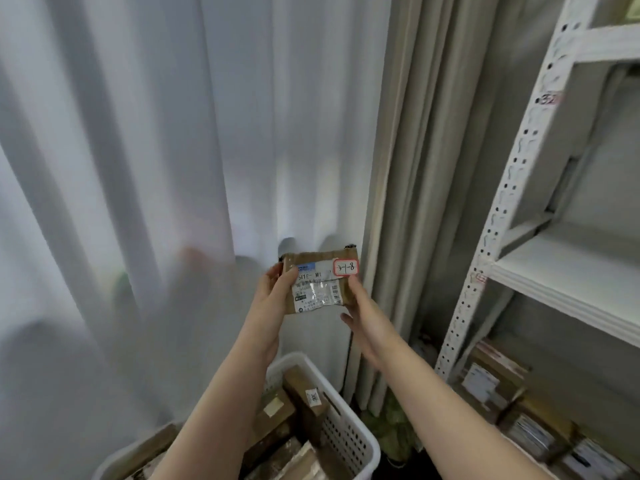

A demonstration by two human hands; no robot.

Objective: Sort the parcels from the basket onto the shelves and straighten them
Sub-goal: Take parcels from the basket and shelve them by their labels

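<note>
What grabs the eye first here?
A small brown parcel held up mid-frame by both hands, left hand on its left edge and right hand at its lower right, with a red-bordered sticker reading 3-1-8 on its top right corner. Below, a white basket of more parcels; right, a white shelf rack.
</note>
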